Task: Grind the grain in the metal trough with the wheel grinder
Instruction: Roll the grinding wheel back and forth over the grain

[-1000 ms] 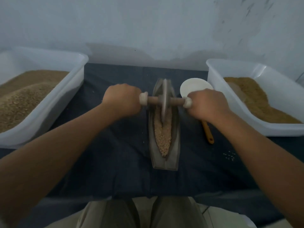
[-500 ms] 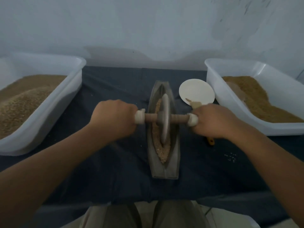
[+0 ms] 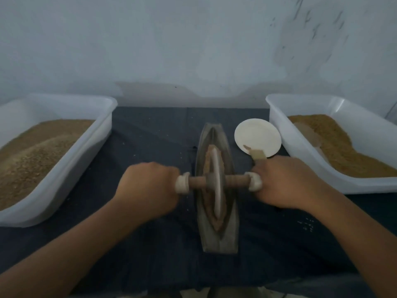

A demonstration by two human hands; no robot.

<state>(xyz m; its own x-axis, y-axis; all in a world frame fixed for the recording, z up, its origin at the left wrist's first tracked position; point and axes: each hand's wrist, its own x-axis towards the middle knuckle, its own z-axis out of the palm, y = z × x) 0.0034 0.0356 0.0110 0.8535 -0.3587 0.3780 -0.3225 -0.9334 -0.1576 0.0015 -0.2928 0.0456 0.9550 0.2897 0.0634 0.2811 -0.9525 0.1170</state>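
No text can be read anywhere — no labels, no numbers.

Bare arms, pale trousers

The left forearm and right forearm run uncovered into the left grip and right grip. A dim strip of beige trousers shows just below the counter's near edge.

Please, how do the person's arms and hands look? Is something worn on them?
The left hand and right hand are bare: no gloves, rings or watch show. The left forearm and right forearm are bare too, no sleeve in view.
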